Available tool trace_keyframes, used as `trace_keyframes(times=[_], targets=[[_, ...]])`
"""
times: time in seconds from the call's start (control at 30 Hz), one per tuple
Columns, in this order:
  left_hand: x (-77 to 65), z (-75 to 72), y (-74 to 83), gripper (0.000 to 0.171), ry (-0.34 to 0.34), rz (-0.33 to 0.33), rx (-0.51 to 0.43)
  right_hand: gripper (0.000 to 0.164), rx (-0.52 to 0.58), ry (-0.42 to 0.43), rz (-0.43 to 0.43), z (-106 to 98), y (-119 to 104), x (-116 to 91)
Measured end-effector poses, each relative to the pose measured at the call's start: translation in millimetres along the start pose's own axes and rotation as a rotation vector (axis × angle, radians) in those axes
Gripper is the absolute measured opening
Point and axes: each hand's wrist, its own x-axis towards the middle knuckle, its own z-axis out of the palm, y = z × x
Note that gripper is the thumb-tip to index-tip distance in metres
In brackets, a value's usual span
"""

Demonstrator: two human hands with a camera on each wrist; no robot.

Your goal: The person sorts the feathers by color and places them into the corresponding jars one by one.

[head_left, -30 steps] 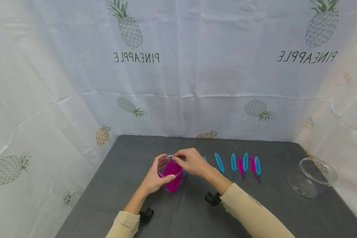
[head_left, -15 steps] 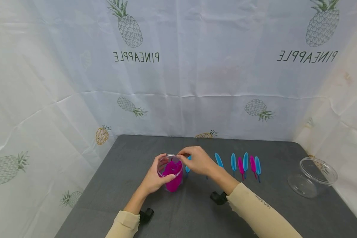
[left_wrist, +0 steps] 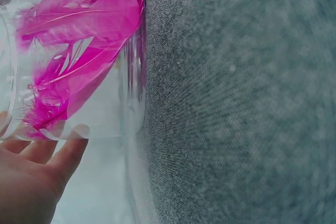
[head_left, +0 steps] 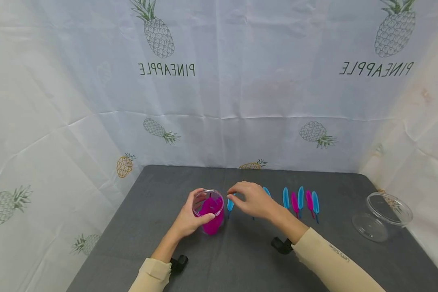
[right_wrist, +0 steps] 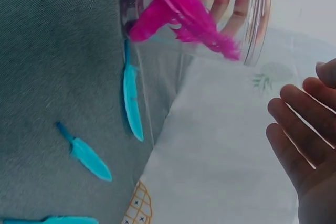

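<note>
The empty right grip [head_left: 253, 199], fingers loosely parted, hung near a blue feather [head_left: 230, 204] pointing away just right of the clear jar [left_wrist: 105, 109] of pink feathers [head_left: 211, 225] that the left grip [head_left: 187, 219] clasped on the counter [head_left: 237, 259].

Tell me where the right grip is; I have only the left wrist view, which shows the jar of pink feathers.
Observer: The right grip hovers to the right of the jar, apart from it.
Operator: Are any pink feathers outside the jar?
Observer: Yes, two pink feathers lie on the table among blue feathers.
Operator: Any other container around?
Observer: A second clear jar stands near the table's right edge.
</note>
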Motion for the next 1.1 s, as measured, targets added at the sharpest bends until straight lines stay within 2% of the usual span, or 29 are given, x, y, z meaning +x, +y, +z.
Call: trace_keyframes(times=[0.67,1.1], targets=[[0.0,-0.5,-0.9,0.088,0.003,-0.016,0.005,0.029,-0.191,-0.026,-0.043,-13.8,20.7,-48.5],[0.4,-0.6,-0.3,0.089,-0.004,-0.028,0.009,0.042,-0.220,-0.075,0.032,-24.9,36.9,-79.5]])
